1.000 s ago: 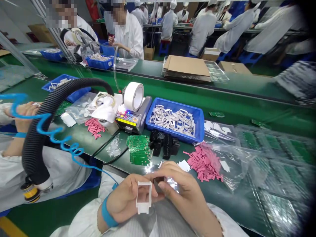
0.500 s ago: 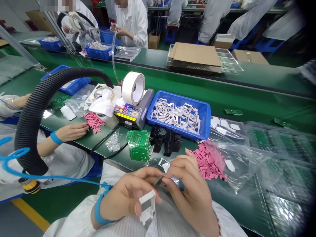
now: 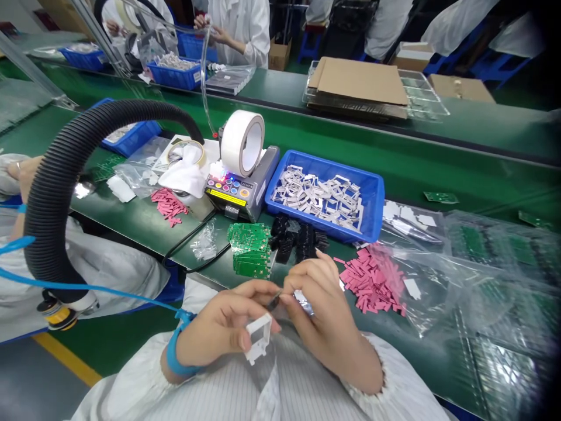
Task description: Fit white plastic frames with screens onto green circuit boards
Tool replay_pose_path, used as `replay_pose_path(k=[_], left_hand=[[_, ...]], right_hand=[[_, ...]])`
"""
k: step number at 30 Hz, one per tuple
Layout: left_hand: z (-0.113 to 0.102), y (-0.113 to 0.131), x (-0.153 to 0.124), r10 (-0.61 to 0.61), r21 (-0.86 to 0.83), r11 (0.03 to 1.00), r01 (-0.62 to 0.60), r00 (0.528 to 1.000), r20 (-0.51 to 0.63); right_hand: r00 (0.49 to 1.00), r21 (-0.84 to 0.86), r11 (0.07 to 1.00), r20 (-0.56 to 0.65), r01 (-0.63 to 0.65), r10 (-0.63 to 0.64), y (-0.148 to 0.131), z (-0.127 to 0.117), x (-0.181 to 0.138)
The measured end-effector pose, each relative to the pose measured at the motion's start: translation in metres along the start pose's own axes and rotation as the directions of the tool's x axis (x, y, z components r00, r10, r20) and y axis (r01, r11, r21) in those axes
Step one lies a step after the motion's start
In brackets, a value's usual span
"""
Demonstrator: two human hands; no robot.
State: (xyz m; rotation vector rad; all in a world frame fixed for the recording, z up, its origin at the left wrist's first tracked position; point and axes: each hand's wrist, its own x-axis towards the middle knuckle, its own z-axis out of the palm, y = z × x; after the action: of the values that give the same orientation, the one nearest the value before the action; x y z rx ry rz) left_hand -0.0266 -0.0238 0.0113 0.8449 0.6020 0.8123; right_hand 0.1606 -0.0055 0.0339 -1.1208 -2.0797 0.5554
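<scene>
My left hand (image 3: 214, 330), with a blue wrist strap (image 3: 176, 356), grips a small white plastic frame (image 3: 258, 352) between thumb and fingers. The frame hangs tilted in front of my chest. Just above it, my right hand (image 3: 322, 318) pinches a small dark strip-like piece (image 3: 274, 302) between thumb and forefinger. Fingertips of my left hand touch that piece too. What exactly it is I cannot make out. Beyond my hands lie stacked green circuit boards (image 3: 249, 248), rows of black parts (image 3: 302, 240) and a heap of pink strips (image 3: 372, 278).
A blue bin (image 3: 380, 202) of white frames stands behind the black parts. Left of it is a tape dispenser (image 3: 267, 175) with a white tape roll (image 3: 234, 143). A black hose (image 3: 52, 175) arches at left, near a co-worker's hand (image 3: 30, 175). Plastic bags (image 3: 425, 292) lie at right.
The view has shifted a little. Both my hands keep their hold, with the dark piece still between them. The co-worker's hand has left the small pink pile and moved back to the left.
</scene>
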Motion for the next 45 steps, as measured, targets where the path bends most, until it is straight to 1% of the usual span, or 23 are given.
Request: replay_pose_path(k=[3,6,8,10,12,14,16,18,20,23,26,28,29,31,32,33,35,37,39,41,42,43,45], left_hand=[[-0.004,-0.002,0.002,-0.037,-0.136,0.99,0.021,0.993,-0.113],[-0.013,-0.002,0.004,-0.021,-0.276,0.96,-0.05,0.968,-0.248],[-0.021,0.0,0.004,0.004,-0.324,0.939,-0.117,0.945,-0.328],[-0.026,0.001,0.003,-0.001,-0.362,0.922,-0.137,0.935,-0.356],[-0.028,0.002,0.001,-0.036,-0.406,0.907,-0.112,0.94,-0.34],[-0.025,0.003,0.001,-0.081,-0.445,0.893,-0.065,0.95,-0.301],[-0.019,0.003,0.001,-0.103,-0.464,0.885,-0.032,0.96,-0.262],[-0.013,0.004,0.002,-0.107,-0.469,0.883,-0.009,0.97,-0.22],[-0.006,0.004,0.003,-0.107,-0.466,0.885,0.008,0.977,-0.186],[-0.001,0.005,0.003,-0.115,-0.46,0.888,0.019,0.977,-0.181],[0.0,0.007,0.002,-0.111,-0.449,0.894,0.012,0.975,-0.194],[-0.001,0.007,0.001,-0.095,-0.448,0.894,0.0,0.977,-0.189],[-0.002,0.007,0.001,-0.086,-0.453,0.892,-0.005,0.98,-0.181],[-0.003,0.006,0.001,-0.077,-0.479,0.878,-0.002,0.986,-0.145],[-0.004,0.005,0.002,-0.072,-0.496,0.869,0.006,0.991,-0.113],[-0.004,0.004,0.002,-0.068,-0.511,0.859,0.02,0.995,-0.074],[-0.003,0.003,0.001,-0.055,-0.537,0.842,0.049,0.998,0.006],[-0.001,0.003,0.001,-0.012,-0.551,0.833,0.055,0.997,0.08],[0.0,0.003,-0.001,0.038,-0.553,0.832,0.03,0.993,0.11],[0.001,0.003,-0.003,0.055,-0.546,0.837,0.012,0.993,0.107],[0.001,0.003,-0.004,0.052,-0.545,0.839,0.013,0.993,0.104],[0.0,0.004,-0.005,0.051,-0.546,0.837,0.017,0.993,0.11],[-0.001,0.005,-0.007,0.054,-0.551,0.834,0.023,0.991,0.124]], right_hand=[[0.997,0.032,0.999,0.071,-0.006,0.004,-0.004,-0.003,0.001],[0.979,0.094,0.993,0.198,-0.065,0.046,-0.002,0.006,-0.005],[0.955,-0.031,0.996,0.282,-0.088,0.093,0.008,0.023,-0.013],[0.939,-0.243,0.968,0.315,-0.064,0.141,0.023,0.045,-0.021],[0.938,-0.348,0.936,0.301,-0.057,0.169,0.034,0.059,-0.023],[0.944,-0.346,0.936,0.28,-0.069,0.173,0.036,0.056,-0.02],[0.965,-0.263,0.963,0.234,-0.053,0.117,0.027,0.04,-0.012],[0.99,-0.16,0.987,0.138,0.023,0.0,0.011,0.022,-0.003],[0.993,-0.145,0.983,0.055,0.112,-0.105,-0.003,0.01,0.005],[0.988,-0.208,0.966,0.019,0.152,-0.152,-0.013,0.011,0.012],[0.988,-0.19,0.971,-0.009,0.148,-0.152,-0.012,0.018,0.013],[0.99,-0.138,0.982,-0.035,0.129,-0.135,-0.01,0.018,0.013],[0.992,-0.078,0.99,-0.042,0.116,-0.119,-0.009,0.017,0.013],[0.997,0.151,0.986,-0.03,0.074,-0.071,-0.009,0.014,0.013],[0.999,0.307,0.951,-0.013,0.037,-0.035,-0.009,0.013,0.013],[1.0,0.466,0.885,0.01,-0.008,0.004,-0.01,0.013,0.013],[0.996,0.711,0.697,0.06,-0.093,0.071,-0.012,0.015,0.012],[0.99,0.83,0.541,0.093,-0.134,0.102,-0.014,0.021,0.011],[0.99,0.874,0.466,0.1,-0.135,0.099,-0.015,0.026,0.01],[0.992,0.881,0.456,0.095,-0.122,0.083,-0.015,0.029,0.009],[0.993,0.873,0.474,0.091,-0.113,0.068,-0.015,0.03,0.009],[0.995,0.856,0.508,0.084,-0.098,0.051,-0.015,0.029,0.009],[0.998,0.785,0.617,0.054,-0.052,0.017,-0.016,0.025,0.008]])
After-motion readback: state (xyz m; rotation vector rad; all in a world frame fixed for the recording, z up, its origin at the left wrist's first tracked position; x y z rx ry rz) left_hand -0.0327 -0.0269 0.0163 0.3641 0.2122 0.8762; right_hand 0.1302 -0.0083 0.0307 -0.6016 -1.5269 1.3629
